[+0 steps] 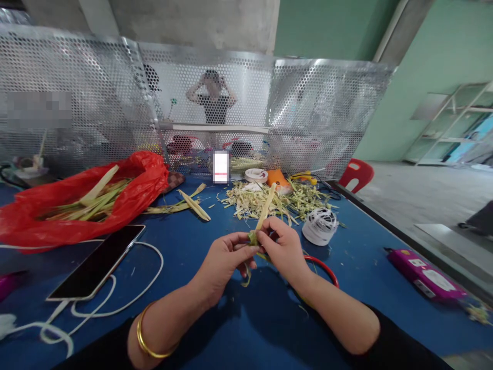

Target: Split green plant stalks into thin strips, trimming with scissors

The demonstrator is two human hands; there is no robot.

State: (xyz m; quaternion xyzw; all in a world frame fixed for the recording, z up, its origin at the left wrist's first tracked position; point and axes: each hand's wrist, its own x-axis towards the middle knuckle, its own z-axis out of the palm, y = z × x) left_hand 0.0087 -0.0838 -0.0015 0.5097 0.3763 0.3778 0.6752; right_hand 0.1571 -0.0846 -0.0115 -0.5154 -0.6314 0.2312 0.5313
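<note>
Near the middle of the blue table, both my hands pinch one pale green plant strip (265, 208), whose long end sticks up between them. My left hand (227, 259) grips a small green folded part of it from the left, and a thin curled end hangs below those fingers. My right hand (283, 249) closes on the same part from the right. Just beyond them lies a pile of shredded plant strips (250, 200). A roll of white ribbon (320, 227) stands right of my right hand. A red curved handle (323, 267) is partly hidden behind my right forearm.
On the left are a red plastic bag (150, 180) of leaves, a phone (98, 264) and a looping white cable (156, 277). Loose strips (195, 205) lie ahead. At right is a purple packet (427, 275). A perforated metal screen (319, 103) borders the far edge.
</note>
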